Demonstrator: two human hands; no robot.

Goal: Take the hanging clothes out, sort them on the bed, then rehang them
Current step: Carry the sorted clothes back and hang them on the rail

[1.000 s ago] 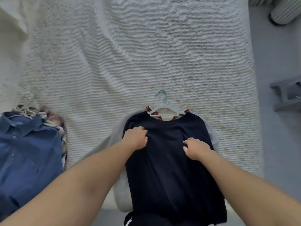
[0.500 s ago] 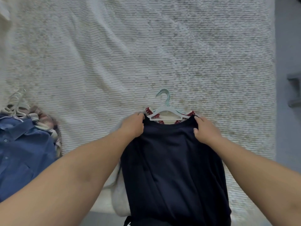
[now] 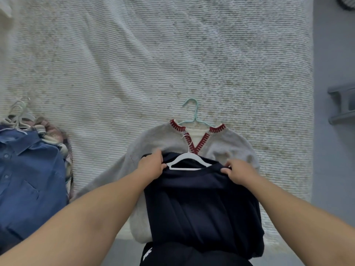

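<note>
Head view, both hands (image 3: 194,169) gripping navy shirt (image 3: 201,208) shoulders, over grey sweater (image 3: 159,139)

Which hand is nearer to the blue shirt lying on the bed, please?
Left. The left hand grips the navy garment's near shoulder, closer to the blue shirt; the right hand grips the far shoulder.

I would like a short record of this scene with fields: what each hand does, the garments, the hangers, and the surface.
left hand: grips the left shoulder of the navy top
right hand: grips the right shoulder of the navy top
navy top: on a white hanger, lies over the grey sweater
grey sweater: red-trimmed V-neck, on a teal hanger, flat on the bed
blue shirt: at the left, on top of other clothes
spare hooks: pale hangers above the blue shirt
surface: bed with a ribbed white cover
</note>
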